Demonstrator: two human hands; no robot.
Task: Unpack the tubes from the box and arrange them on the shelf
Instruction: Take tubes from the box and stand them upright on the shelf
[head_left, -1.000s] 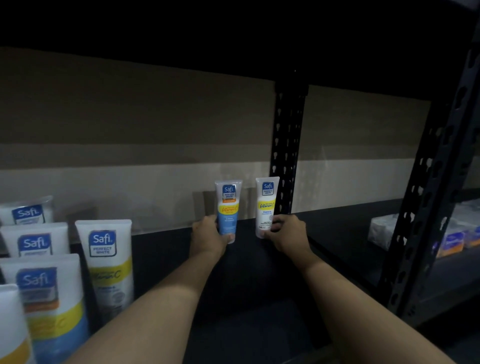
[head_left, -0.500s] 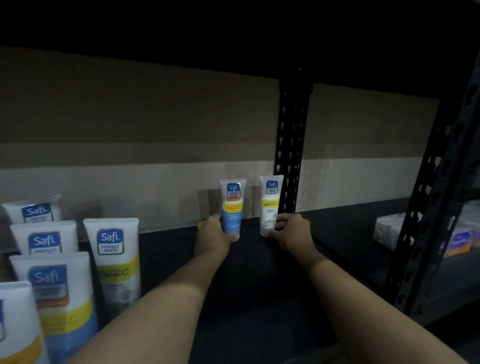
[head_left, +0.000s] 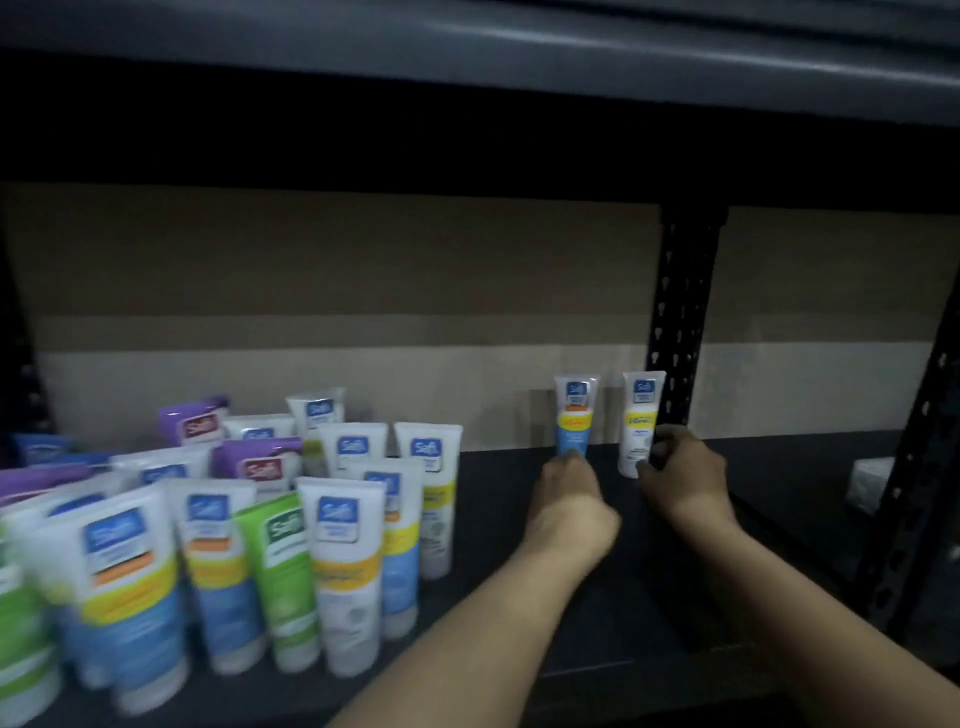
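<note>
2 bare forearms (head_left: 483, 618) and bare wrists; the left hand (head_left: 569, 483) and right hand (head_left: 685, 470) are bare too, softly blurred

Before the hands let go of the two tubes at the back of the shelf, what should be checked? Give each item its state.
1. Blue tube upright: ok.
2. White tube upright: ok.
3. The two tubes stand apart: ok.
4. Both bases flat on the shelf: cannot tell, the hands hide them.
5. Right hand pinches the white tube low down: ok.
6. Left hand grip on the blue tube: cannot tell, blurred.
</note>
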